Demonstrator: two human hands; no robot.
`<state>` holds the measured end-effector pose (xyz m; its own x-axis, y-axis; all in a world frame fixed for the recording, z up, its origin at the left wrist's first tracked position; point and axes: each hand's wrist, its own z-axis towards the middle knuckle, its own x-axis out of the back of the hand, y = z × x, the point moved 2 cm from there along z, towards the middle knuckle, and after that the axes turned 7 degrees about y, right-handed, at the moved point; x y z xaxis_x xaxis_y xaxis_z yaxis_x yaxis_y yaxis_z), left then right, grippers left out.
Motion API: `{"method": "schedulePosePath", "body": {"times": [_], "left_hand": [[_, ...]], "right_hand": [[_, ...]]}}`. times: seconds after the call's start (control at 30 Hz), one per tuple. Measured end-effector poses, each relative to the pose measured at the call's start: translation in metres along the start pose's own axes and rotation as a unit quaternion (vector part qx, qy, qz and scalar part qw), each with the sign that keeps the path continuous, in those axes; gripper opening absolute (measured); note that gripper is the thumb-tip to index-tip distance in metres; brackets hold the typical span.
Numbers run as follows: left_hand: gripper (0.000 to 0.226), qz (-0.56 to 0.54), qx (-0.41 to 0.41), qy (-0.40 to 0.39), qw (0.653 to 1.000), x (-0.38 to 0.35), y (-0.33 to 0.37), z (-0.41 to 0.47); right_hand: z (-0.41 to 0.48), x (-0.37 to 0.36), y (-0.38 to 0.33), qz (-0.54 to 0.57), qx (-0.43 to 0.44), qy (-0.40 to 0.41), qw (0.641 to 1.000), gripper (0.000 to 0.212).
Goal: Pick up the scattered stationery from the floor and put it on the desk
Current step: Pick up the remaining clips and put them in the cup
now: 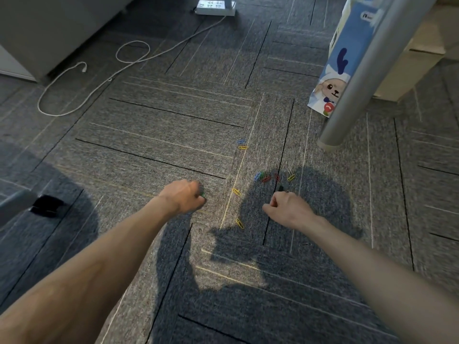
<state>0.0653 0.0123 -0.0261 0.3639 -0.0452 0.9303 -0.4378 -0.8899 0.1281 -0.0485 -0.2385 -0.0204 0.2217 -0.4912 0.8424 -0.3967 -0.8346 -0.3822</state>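
Coloured paper clips lie scattered on the grey carpet. A cluster of blue, green and red clips [263,176] sits ahead of my right hand, with a yellow clip [290,177] beside it. Two more yellow clips [236,191] [239,223] lie between my hands, and a blue and yellow pair [242,144] lies farther off. My left hand [185,196] is closed, with a bit of green, apparently a clip, showing at its fingertips. My right hand [285,207] is curled low over the carpet, fingers pinched near a dark clip [280,187]; whether it holds anything is hidden.
A grey metal desk leg [352,95] stands at the right, with a blue cartoon paper bag [340,58] behind it. A white cable [82,95] loops over the carpet to a power strip [214,6] at the back. A black object [46,204] lies at the left.
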Motion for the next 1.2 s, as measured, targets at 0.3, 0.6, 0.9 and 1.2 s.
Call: {"method": "schedulePosePath", "body": {"times": [0.3,0.6,0.9,1.2], "left_hand": [[0.017,-0.743,0.088,-0.020,0.664,0.016,0.043,-0.025],[0.038,-0.850,0.067,-0.027,0.521,0.023,0.076,-0.029],[0.024,-0.927,0.102,-0.037,0.359,0.011,0.077,-0.032],[0.033,-0.465,0.047,-0.041,0.883,0.001,0.093,-0.037]], "right_hand": [[-0.017,0.008,-0.017,0.739,-0.046,-0.111,0.663,0.011],[-0.025,0.016,-0.016,0.805,-0.080,-0.106,0.578,0.038],[-0.024,0.017,-0.010,0.760,-0.170,-0.074,0.623,0.037],[-0.030,0.018,0.026,0.444,-0.143,-0.032,0.884,0.037]]}}
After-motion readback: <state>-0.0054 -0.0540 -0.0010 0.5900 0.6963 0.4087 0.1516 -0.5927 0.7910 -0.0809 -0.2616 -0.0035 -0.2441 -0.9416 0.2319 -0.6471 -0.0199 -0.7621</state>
